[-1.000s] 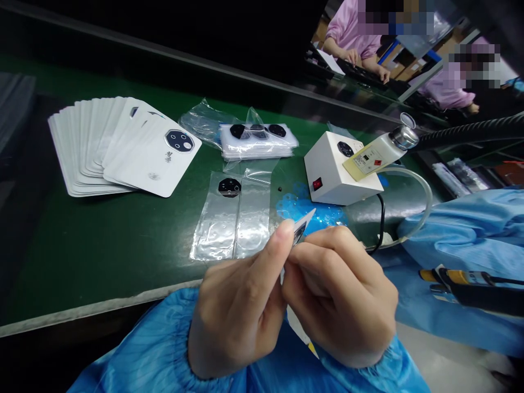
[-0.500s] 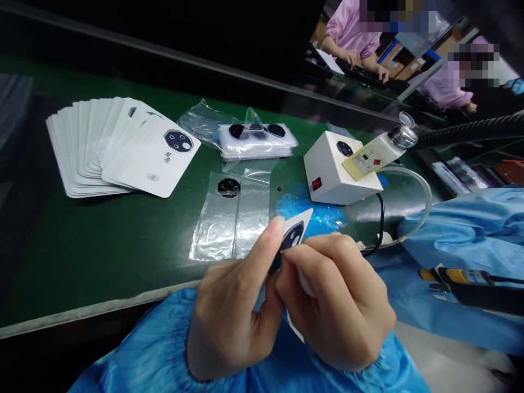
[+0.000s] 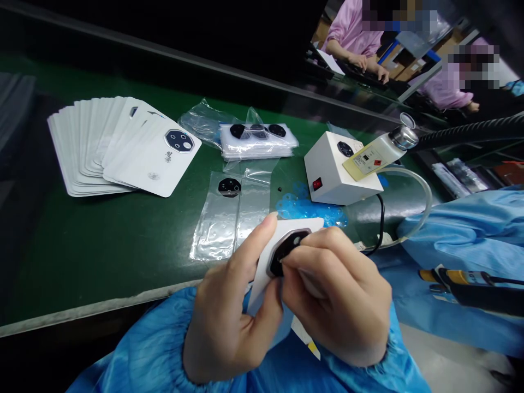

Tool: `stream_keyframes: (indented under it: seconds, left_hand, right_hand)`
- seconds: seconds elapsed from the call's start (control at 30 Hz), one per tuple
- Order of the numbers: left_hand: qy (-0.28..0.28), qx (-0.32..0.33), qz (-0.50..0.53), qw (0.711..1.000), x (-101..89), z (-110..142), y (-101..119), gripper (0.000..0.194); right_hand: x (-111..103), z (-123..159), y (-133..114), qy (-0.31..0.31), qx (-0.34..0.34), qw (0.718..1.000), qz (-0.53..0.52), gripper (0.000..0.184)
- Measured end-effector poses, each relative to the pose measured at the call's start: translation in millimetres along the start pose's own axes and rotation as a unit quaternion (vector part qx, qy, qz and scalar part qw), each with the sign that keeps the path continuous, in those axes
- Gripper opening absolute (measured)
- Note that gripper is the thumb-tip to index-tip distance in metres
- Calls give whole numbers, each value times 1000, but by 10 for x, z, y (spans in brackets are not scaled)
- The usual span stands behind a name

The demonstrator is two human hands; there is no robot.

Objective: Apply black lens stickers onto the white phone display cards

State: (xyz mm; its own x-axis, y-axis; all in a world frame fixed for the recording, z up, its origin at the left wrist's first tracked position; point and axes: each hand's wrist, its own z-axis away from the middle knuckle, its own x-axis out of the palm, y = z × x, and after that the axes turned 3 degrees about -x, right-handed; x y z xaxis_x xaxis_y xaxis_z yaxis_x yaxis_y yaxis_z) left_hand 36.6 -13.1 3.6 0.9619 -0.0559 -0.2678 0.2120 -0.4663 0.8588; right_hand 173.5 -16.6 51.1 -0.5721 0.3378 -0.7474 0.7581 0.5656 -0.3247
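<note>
A white phone back cover (image 3: 266, 240) with a dark octagonal camera panel (image 3: 282, 251) is tilted up in front of me. My left hand (image 3: 237, 305) grips the cover by its left side, thumb and fingers closed on it. Against the camera panel, the fingertips of my right hand (image 3: 339, 295) are pinched together; whatever sits between them is hidden. A white strip with a yellow patch (image 3: 309, 341) shows beneath my right hand, and I cannot tell what it belongs to. Beyond my hands lies a clear plastic sleeve (image 3: 216, 229) with a black camera panel (image 3: 230, 188) in it.
Fanned white back covers (image 3: 151, 164) lie on the green mat (image 3: 164, 234) at left. Behind stand bagged camera panels (image 3: 257, 147), a white box (image 3: 331, 174) and a pump bottle (image 3: 376, 153). Blue film pieces (image 3: 290, 204) lie before the box. People in pink (image 3: 356, 33) sit opposite.
The back cover has turned so that more of its face and camera panel shows towards me. My right fingertips stay at the panel; both hands have shifted only slightly.
</note>
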Motion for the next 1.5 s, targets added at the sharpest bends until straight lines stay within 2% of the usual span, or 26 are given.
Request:
stream_keyframes:
  seconds: [0.13,0.23,0.4,0.6,0.8,1.13,1.3,1.5]
  left_hand:
    - [-33,-117,159,980,-63,2,77,64]
    - [-41,-141,178,973,-95,6,141,61]
    - [-13,-193,207,959,-65,7,237,62]
    - [18,-257,247,934,-35,-4,297,61]
    - [17,-280,259,924,-42,-5,317,60]
    - [32,-262,300,917,0,13,189,56]
    - [13,-235,303,923,-33,-5,133,60]
    - [7,-236,295,926,-48,-30,135,61]
  right_hand:
    - [-115,-21,-7,49,41,996,-62,19]
    - [-140,-17,-10,81,45,990,-110,22]
    - [-102,-1,0,115,32,983,-140,18]
    - [-97,-5,14,119,26,983,-137,17]
    - [-99,11,23,110,24,985,-127,17]
    - [-76,-30,-4,104,32,985,-136,20]
    - [-60,-29,2,99,30,985,-138,19]
    - [-53,-23,15,97,35,986,-130,19]
